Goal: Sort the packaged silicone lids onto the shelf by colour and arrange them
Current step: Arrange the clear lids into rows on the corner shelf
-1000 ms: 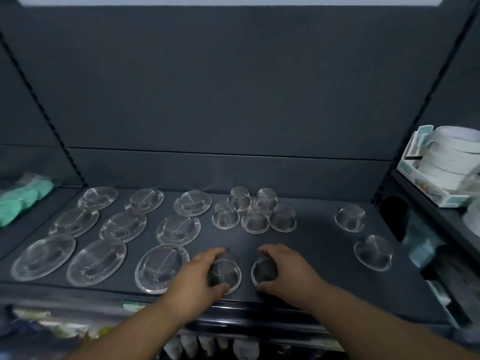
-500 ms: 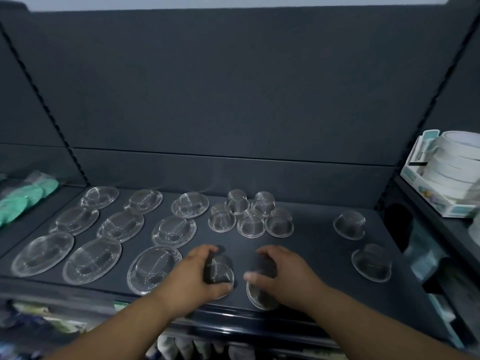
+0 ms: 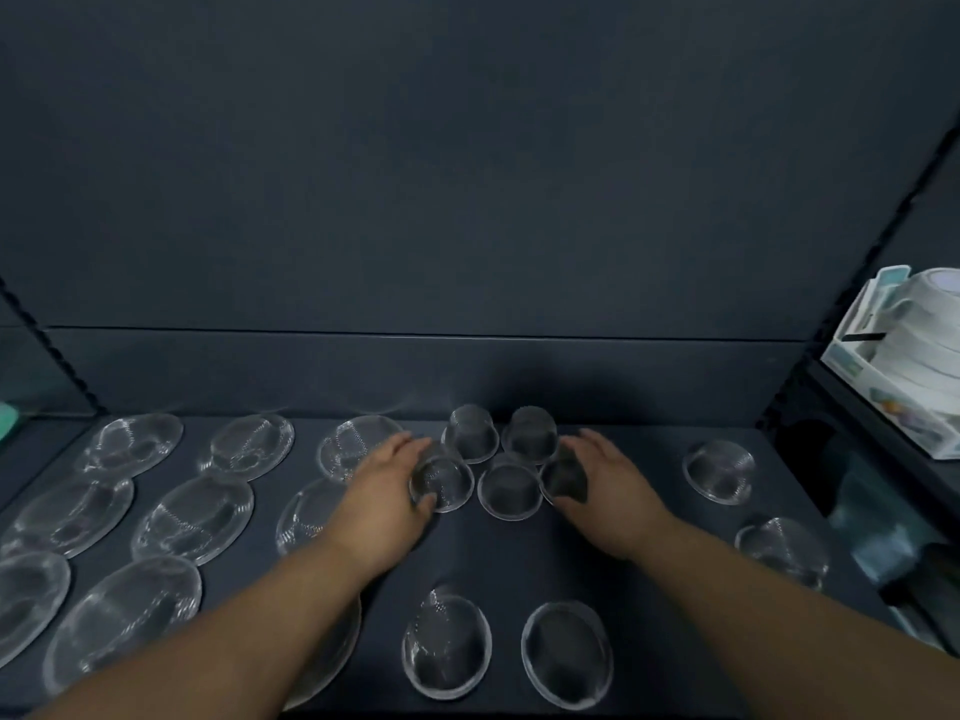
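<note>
Clear silicone lids lie on the dark shelf (image 3: 639,558). Several small dome-shaped ones form a cluster at the back centre. My left hand (image 3: 382,493) grips the cluster's left small lid (image 3: 444,483), thumb in front and fingers behind. My right hand (image 3: 610,491) grips the cluster's right small lid (image 3: 561,478) the same way. Between them sits a middle small lid (image 3: 508,488), with two more (image 3: 470,433) behind. Two small lids (image 3: 447,644) (image 3: 567,654) lie apart from my hands near the front edge.
Large flat clear lids (image 3: 195,517) fill the shelf's left half in rows. Two small lids (image 3: 719,470) (image 3: 782,550) sit at the right. A box of white lids (image 3: 906,350) stands on the right-hand shelf. Something green (image 3: 6,419) shows at far left.
Both hands let go of the two small lids at the front edge and moved back to the cluster, where each now grips an outer small lid.
</note>
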